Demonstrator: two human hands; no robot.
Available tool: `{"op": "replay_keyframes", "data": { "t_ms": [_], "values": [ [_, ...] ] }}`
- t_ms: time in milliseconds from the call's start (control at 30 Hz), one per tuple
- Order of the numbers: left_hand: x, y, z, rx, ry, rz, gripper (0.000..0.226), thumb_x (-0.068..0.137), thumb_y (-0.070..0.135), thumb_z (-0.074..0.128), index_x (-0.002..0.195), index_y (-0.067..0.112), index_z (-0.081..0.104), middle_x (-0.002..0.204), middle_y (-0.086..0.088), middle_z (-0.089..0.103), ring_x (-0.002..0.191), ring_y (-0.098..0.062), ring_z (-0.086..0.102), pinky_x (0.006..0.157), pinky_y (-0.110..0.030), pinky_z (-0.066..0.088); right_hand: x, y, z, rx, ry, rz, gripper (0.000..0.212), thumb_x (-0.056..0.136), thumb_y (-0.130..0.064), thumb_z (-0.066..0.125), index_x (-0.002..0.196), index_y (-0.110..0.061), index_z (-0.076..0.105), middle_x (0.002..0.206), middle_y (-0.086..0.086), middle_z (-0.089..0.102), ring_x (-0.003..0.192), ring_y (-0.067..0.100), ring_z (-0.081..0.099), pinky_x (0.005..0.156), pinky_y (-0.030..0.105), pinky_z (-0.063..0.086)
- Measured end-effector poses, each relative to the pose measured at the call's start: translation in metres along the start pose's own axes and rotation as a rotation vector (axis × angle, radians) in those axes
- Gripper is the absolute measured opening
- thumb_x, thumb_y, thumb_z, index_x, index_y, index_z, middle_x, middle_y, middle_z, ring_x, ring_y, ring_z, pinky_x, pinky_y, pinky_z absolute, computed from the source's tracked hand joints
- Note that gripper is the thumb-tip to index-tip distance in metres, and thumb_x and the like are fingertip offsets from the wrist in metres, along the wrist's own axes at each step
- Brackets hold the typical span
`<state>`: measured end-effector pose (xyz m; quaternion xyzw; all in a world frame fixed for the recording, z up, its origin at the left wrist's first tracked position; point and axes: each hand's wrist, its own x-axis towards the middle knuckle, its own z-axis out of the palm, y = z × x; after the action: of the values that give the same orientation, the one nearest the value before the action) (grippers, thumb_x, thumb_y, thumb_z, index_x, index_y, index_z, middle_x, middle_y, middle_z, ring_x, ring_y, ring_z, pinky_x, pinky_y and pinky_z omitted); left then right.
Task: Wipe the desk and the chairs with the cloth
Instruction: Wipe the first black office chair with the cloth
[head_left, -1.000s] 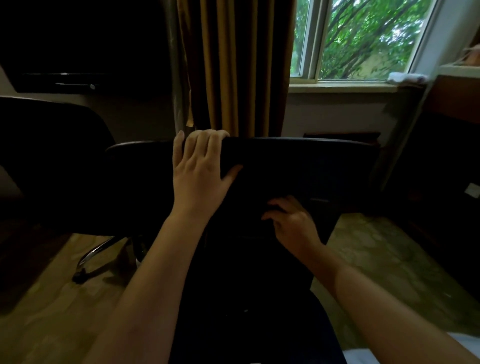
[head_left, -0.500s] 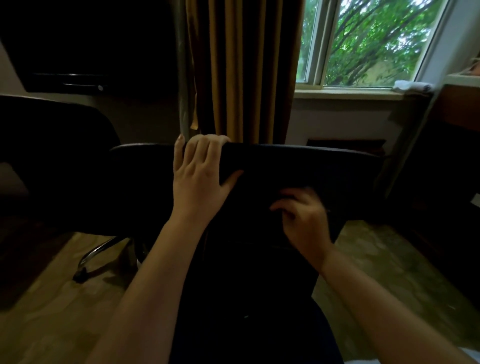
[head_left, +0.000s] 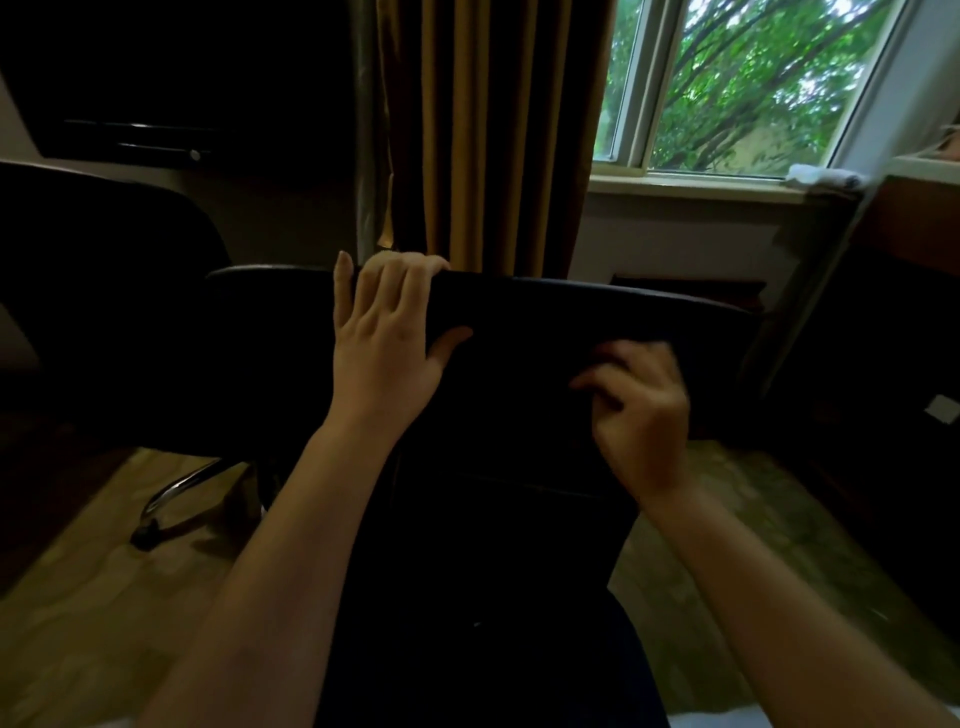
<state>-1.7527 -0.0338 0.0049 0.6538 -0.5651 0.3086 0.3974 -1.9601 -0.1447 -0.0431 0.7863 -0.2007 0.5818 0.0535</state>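
Note:
A black office chair stands with its backrest (head_left: 545, 312) right in front of me. My left hand (head_left: 384, 338) grips the top edge of that backrest, fingers over the rim and thumb on the near side. My right hand (head_left: 644, 415) presses against the upper right of the backrest with its fingers curled around a dark bunched cloth (head_left: 631, 349), which hardly stands out from the black surface. A second black chair (head_left: 104, 270) stands to the left, partly behind the first.
A chrome chair leg with a caster (head_left: 176, 488) rests on the floor at lower left. Brown curtains (head_left: 493, 130) and a window are behind the chair. A white rag (head_left: 823, 176) lies on the windowsill. Dark wooden furniture (head_left: 914, 223) stands at right.
My right hand has slid up and to the right across the backrest. My left hand has kept its grip on the top edge.

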Motion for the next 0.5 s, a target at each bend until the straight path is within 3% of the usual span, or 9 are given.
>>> {"op": "replay_keyframes", "data": {
  "t_ms": [100,167,367,433,500],
  "values": [
    [0.000,-0.002,0.000,0.005,-0.006,-0.005,0.054,0.084,0.041,0.064,0.129,0.016,0.047,0.127,-0.002,0.050,0.132,-0.020,0.035,0.121,-0.042,-0.002,0.044,-0.012,-0.020,-0.006,0.211,-0.001,0.020,0.078,0.013,0.061,0.073,-0.003,0.073,0.094,0.011,0.067,0.088,0.027,0.055,0.087,0.020,0.042],
    [-0.001,-0.004,-0.001,-0.010,-0.002,-0.010,0.053,0.084,0.039,0.067,0.128,0.016,0.047,0.128,-0.003,0.049,0.132,-0.020,0.034,0.121,-0.044,0.000,0.045,-0.011,-0.019,-0.036,0.242,0.008,0.020,0.077,0.014,0.061,0.072,-0.003,0.071,0.095,0.012,0.067,0.089,0.026,0.054,0.088,0.018,0.040],
    [-0.001,-0.006,-0.005,-0.016,0.007,-0.006,0.055,0.082,0.033,0.071,0.128,0.016,0.048,0.127,-0.003,0.049,0.132,-0.019,0.034,0.121,-0.043,0.000,-0.033,0.011,0.019,-0.012,-0.191,0.006,0.025,0.074,-0.001,0.050,0.069,-0.011,0.073,0.093,0.006,0.070,0.091,0.019,0.055,0.077,0.026,0.049],
    [-0.001,-0.007,-0.006,-0.019,0.008,-0.001,0.055,0.082,0.033,0.071,0.128,0.016,0.048,0.128,-0.003,0.049,0.133,-0.020,0.034,0.121,-0.042,-0.001,-0.023,0.007,0.012,0.018,-0.131,0.050,0.024,0.075,0.000,0.052,0.070,-0.010,0.073,0.093,0.008,0.070,0.091,0.021,0.055,0.084,0.017,0.045],
    [-0.001,-0.008,-0.006,-0.020,0.006,0.006,0.055,0.082,0.034,0.071,0.128,0.016,0.047,0.128,-0.003,0.049,0.133,-0.019,0.033,0.121,-0.039,-0.003,0.003,-0.002,-0.003,-0.005,0.014,0.069,0.023,0.075,0.011,0.058,0.072,-0.006,0.072,0.094,0.011,0.068,0.088,0.026,0.056,0.086,0.017,0.040]
  ]
}}
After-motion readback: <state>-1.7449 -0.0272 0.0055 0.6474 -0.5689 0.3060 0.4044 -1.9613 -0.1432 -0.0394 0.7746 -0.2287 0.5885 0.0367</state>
